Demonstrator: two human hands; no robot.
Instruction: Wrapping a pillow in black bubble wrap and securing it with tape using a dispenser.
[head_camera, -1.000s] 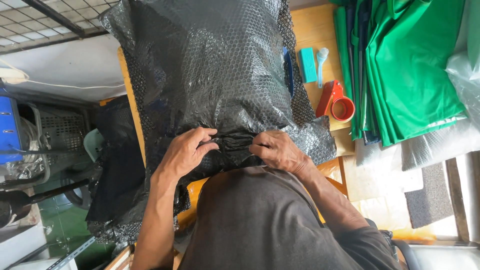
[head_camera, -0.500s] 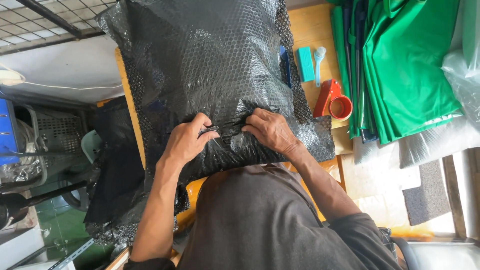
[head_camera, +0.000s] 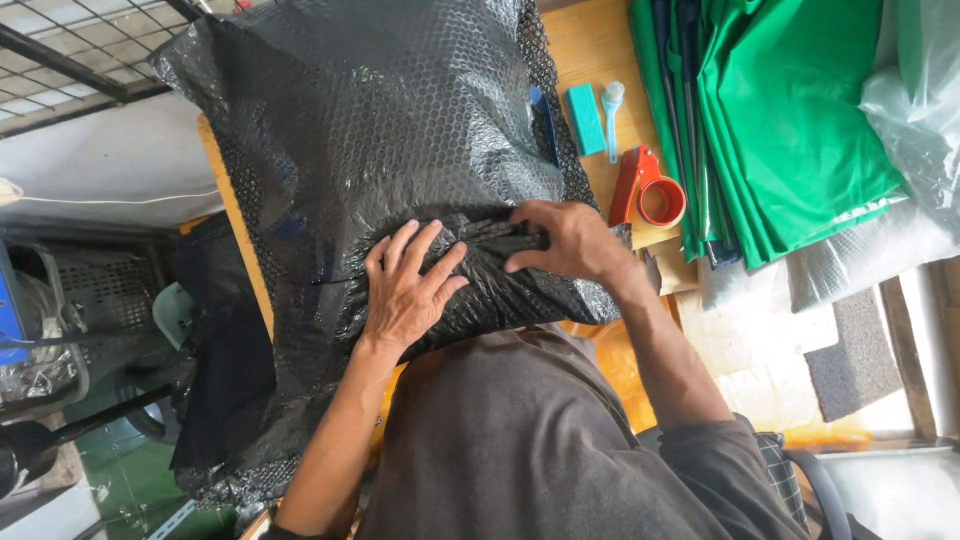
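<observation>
**One bundle in black bubble wrap, held under two hands**

While it lies on the wooden counter (head_camera: 590, 45), the black bubble-wrap bundle (head_camera: 390, 130) fills most of the surface and spills past the counter's left edge, where a loose tail of the same wrap hangs down toward the floor. Its skin is glossy, covered in small round cells that catch the light, and it bulges like a stuffed cushion. Near the person's body the wrap gathers into folds and creases.

Hands, two. The left hand (head_camera: 410, 290) lies flat on the near folded edge, fingers spread, palm pressing down; its grip is released, nothing enclosed. The right hand (head_camera: 570, 240) sits just beside it to the right, fingers curled, the tips pinching a fold of the wrap at the crease.

Other items on the counter, right of the bundle:
- one red tape dispenser (head_camera: 650, 195), its round hub facing up, near the right hand;
- one teal rectangular block (head_camera: 586, 118);
- one small pale-blue brush-like tool (head_camera: 611, 115), just beside the block;
- one dark blue edge (head_camera: 545, 120) showing from under the wrap, kind not clear.

Further right: a stack of green plastic sheets (head_camera: 790, 120), several layers, count not clear, and clear bubble wrap (head_camera: 920, 90) at the far edge.
</observation>
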